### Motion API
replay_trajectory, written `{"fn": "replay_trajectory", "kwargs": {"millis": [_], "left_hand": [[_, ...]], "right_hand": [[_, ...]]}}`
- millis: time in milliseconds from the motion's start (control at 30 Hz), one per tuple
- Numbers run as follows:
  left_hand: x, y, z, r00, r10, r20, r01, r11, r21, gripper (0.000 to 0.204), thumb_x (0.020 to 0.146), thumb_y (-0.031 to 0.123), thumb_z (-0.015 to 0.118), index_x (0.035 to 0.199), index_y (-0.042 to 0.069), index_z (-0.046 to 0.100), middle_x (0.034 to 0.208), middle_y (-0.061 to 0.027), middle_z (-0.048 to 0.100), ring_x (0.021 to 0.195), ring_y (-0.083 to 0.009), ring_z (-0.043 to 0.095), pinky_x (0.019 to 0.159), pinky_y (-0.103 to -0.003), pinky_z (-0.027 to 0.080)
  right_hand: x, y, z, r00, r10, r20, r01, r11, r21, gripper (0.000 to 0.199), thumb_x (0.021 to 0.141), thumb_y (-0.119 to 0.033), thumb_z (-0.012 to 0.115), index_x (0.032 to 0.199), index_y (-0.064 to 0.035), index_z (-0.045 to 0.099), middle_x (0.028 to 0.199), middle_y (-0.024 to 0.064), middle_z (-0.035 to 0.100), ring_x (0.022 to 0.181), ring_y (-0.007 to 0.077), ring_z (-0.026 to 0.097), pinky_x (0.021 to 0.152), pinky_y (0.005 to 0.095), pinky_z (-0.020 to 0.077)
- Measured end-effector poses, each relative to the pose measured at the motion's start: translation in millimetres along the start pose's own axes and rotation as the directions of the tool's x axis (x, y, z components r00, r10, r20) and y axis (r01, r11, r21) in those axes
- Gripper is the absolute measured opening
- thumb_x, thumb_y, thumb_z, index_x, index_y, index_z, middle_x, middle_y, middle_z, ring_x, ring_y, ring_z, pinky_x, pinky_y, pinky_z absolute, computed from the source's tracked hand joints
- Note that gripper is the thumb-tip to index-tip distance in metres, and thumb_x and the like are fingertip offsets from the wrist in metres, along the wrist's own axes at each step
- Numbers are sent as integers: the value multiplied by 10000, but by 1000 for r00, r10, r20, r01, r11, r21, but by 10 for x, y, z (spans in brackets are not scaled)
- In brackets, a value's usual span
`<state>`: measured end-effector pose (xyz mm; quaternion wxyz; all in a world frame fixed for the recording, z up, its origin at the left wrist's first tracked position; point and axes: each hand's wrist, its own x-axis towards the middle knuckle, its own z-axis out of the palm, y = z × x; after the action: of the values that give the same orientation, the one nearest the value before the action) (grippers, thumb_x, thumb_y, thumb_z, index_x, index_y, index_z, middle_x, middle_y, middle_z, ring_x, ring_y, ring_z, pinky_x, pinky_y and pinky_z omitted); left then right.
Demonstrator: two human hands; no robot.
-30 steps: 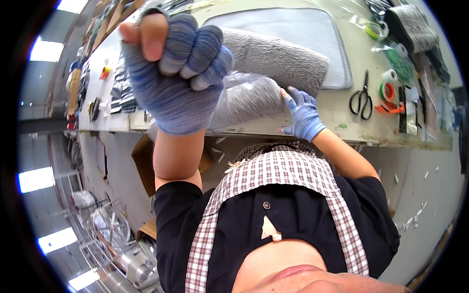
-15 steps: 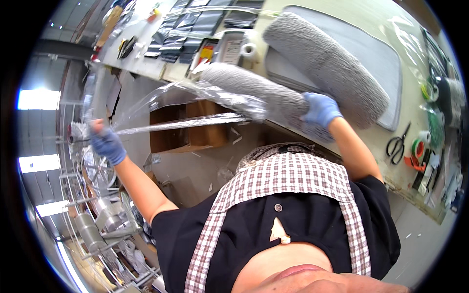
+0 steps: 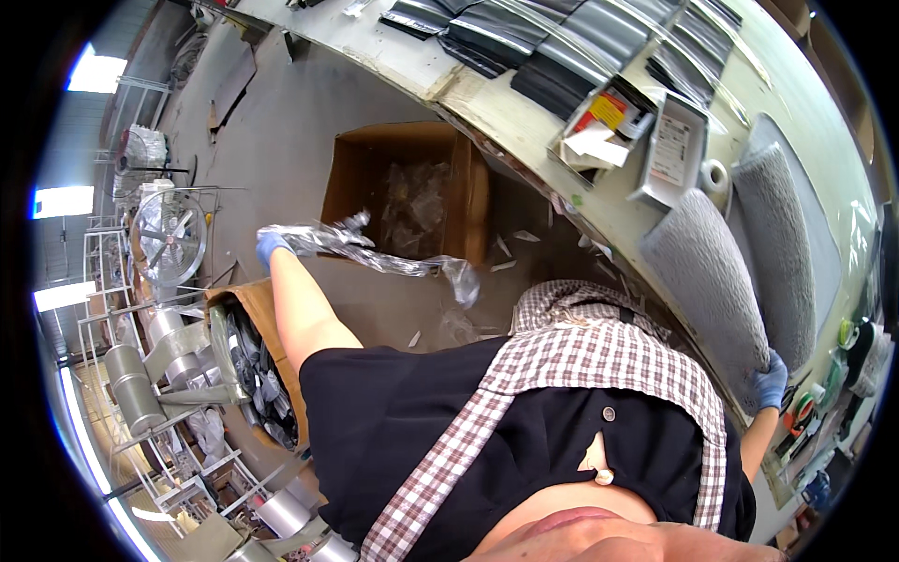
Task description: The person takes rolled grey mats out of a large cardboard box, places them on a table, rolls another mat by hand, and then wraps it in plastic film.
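My left hand (image 3: 270, 245), in a blue glove, is closed on one end of a crumpled strip of clear plastic film (image 3: 375, 258). The strip's other end hangs loose over the floor, apart from the mats. At the table's front edge, my right hand (image 3: 771, 382), also gloved, grips the near end of a rolled grey plush mat (image 3: 707, 272). Beside it lies a second grey plush roll (image 3: 782, 248), on top of a flat grey mat (image 3: 817, 201).
A cardboard box (image 3: 478, 197) with clear film scraps stands on the floor; another carton (image 3: 298, 375) holds dark packages. On the worktable (image 3: 449, 89) lie black plastic bags (image 3: 562, 70), a grey box (image 3: 676, 150) and a small white roll (image 3: 714, 176). A fan (image 3: 169, 239) stands left.
The film, stretched out beside the roll before, now hangs loose from my left hand. My view has turned left, showing more floor. My right hand has shifted to the roll's near end.
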<state>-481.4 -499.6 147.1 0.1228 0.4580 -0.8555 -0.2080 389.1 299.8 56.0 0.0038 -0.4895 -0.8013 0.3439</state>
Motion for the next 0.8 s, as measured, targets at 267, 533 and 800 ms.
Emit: {"fn": "replay_trajectory", "kwargs": {"millis": [267,533,800], "left_hand": [[-1298,981,1065,520,706,-480,-807,591,-6,442,851,156,653,1214,-22,472,1220,-228,457,1000,-402,571,883,-479,515],[-1179,61,2040,613,410,676,-491,867,-80,553,838,128,630,1385,78,575,1167,-202,702,1043,-302,673,937,-418,507],[-4557,734,675,-52,996,68,-807,-2,-591,248,919,48,578,1146,24,678,1038,-112,695,934,-235,661,877,-356,525]], "right_hand": [[-303,-167,95,983,121,-141,-173,872,-457,720,655,-6,708,1354,-31,536,1238,164,625,1198,331,576,1073,386,439],[172,-2196,606,992,126,-23,-113,770,-627,1294,455,-355,959,1536,-119,290,1492,238,396,1395,415,366,1187,442,290],[-210,-1679,-52,994,-98,52,108,959,-264,692,598,-333,888,1202,-128,620,1099,139,699,1040,339,662,920,415,524]]}}
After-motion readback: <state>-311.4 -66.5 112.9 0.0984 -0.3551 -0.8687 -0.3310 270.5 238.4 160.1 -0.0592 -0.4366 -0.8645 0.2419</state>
